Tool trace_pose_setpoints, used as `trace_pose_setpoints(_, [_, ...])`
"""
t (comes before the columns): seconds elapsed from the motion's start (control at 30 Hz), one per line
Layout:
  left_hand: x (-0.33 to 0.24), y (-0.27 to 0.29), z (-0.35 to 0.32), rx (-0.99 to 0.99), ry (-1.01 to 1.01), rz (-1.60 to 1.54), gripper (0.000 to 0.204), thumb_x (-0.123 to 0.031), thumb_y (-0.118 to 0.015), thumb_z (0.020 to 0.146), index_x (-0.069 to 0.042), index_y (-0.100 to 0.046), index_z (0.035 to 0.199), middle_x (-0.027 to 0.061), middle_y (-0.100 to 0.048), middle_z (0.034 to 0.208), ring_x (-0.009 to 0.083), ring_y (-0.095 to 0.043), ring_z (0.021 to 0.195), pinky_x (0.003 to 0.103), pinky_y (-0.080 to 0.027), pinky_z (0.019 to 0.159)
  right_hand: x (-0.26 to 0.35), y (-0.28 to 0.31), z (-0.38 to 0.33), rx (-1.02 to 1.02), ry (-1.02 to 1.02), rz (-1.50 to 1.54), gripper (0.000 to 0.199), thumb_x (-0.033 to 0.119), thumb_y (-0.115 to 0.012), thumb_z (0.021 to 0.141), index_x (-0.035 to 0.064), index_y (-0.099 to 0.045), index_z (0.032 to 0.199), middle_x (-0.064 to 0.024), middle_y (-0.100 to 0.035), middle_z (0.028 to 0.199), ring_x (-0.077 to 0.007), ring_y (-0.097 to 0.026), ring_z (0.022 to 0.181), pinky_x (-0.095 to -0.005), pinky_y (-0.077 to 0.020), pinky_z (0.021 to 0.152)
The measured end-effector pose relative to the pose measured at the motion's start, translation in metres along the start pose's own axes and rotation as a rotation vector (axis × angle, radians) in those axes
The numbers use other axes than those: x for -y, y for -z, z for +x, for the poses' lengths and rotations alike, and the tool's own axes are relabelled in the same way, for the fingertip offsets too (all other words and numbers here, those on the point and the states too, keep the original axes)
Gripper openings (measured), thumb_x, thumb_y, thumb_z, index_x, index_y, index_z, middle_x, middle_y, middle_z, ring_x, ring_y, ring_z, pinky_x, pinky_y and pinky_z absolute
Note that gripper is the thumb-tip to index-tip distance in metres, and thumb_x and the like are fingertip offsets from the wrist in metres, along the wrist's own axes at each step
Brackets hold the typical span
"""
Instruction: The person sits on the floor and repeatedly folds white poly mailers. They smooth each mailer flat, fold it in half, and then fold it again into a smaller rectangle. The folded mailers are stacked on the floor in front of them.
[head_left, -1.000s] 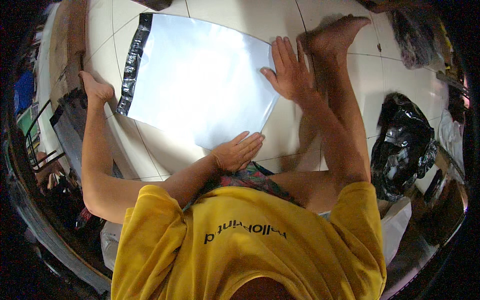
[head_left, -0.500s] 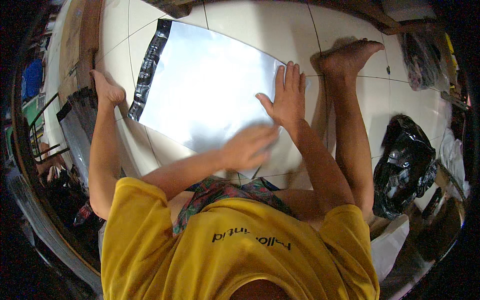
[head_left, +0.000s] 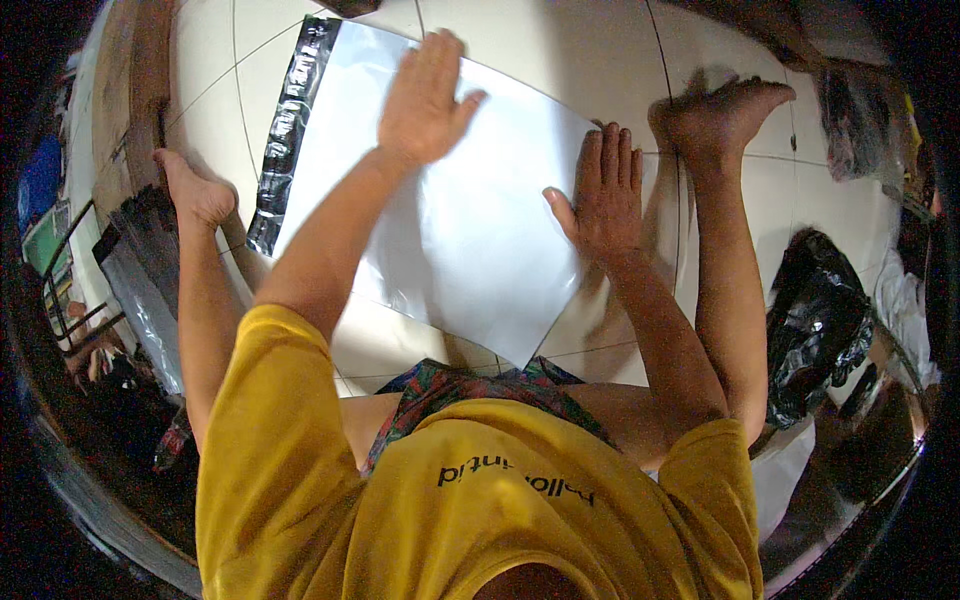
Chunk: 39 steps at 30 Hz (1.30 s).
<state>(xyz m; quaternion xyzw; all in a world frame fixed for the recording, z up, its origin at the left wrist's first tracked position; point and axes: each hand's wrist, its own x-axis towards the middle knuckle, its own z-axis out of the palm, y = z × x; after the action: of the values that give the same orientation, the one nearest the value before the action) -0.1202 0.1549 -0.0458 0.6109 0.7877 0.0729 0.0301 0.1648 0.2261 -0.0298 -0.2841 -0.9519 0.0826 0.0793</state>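
Observation:
A large white plastic mailing bag [head_left: 480, 220] lies flat on the tiled floor between my legs. Along its left edge runs a shiny black strip [head_left: 292, 130]. My left hand [head_left: 425, 105] rests open on the bag's far part, its fingers stretched out at the far edge. At the bag's right end my right hand [head_left: 607, 195] lies flat and open, fingers pointing away from me and thumb out to the left.
A crumpled black plastic bag [head_left: 815, 320] lies right of my right leg. Grey plastic packaging [head_left: 140, 290] sits left of my left leg, near a wooden board [head_left: 125, 120]. Dark furniture [head_left: 745, 35] stands at the far right.
My left hand has swept from the bag's near side to its far edge. The right hand stays at the right end; the whole view has shifted slightly.

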Motion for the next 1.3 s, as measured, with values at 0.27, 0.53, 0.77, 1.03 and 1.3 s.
trace_pose_setpoints(0.27, [0.028,0.016,0.004,0.025,0.082,0.103,0.073,-0.048,-0.029,0.106,0.002,-0.02,0.158,0.0193,-0.021,0.165,0.0315,-0.014,0.155,0.042,-0.01,0.128,0.006,0.003,-0.001,0.081,-0.018,-0.097,0.087,0.05,-0.049,0.099,-0.0166,-0.023,0.15,-0.0428,-0.022,0.154,-0.0573,-0.019,0.146,-0.0642,-0.0149,0.12])
trace_pose_setpoints(0.53, [0.029,0.009,0.0,-0.125,0.026,0.096,0.063,-0.037,-0.044,0.104,0.002,-0.033,0.152,0.0212,-0.03,0.16,0.0359,-0.021,0.152,0.05,-0.016,0.126,0.108,-0.008,-0.07,0.086,-0.224,0.118,0.088,0.044,-0.061,0.092,-0.0148,-0.029,0.148,-0.0405,-0.026,0.154,-0.0561,-0.021,0.146,-0.065,-0.0152,0.12])
trace_pose_setpoints(0.77, [-0.143,0.022,-0.057,-0.008,0.036,-0.36,0.019,-0.02,-0.061,0.087,-0.008,-0.072,0.098,0.0127,-0.063,0.098,0.0338,-0.058,0.098,0.05,-0.045,0.087,0.113,-0.005,-0.07,0.114,-0.225,0.057,0.085,0.042,-0.062,0.089,-0.0116,-0.033,0.147,-0.0384,-0.029,0.154,-0.056,-0.024,0.144,-0.0662,-0.0162,0.118])
trace_pose_setpoints(1.03, [-0.145,0.015,-0.048,0.061,0.086,-0.404,0.022,-0.018,-0.061,0.087,-0.008,-0.068,0.106,0.0158,-0.062,0.102,0.0366,-0.06,0.097,0.049,-0.051,0.079,0.051,0.008,-0.038,-0.081,-0.24,0.174,0.07,0.037,-0.052,0.096,-0.0104,-0.037,0.146,-0.0357,-0.032,0.153,-0.0529,-0.026,0.145,-0.0664,-0.0161,0.118])
trace_pose_setpoints(1.3, [-0.147,0.03,-0.027,0.102,0.198,-0.543,0.032,-0.014,-0.059,0.088,-0.004,-0.065,0.118,0.0164,-0.058,0.113,0.0339,-0.055,0.102,0.049,-0.045,0.085,0.006,-0.02,0.0,-0.158,-0.151,-0.099,0.072,0.04,-0.046,0.099,-0.0107,-0.033,0.148,-0.0354,-0.034,0.153,-0.0538,-0.029,0.144,-0.0642,-0.0207,0.118])
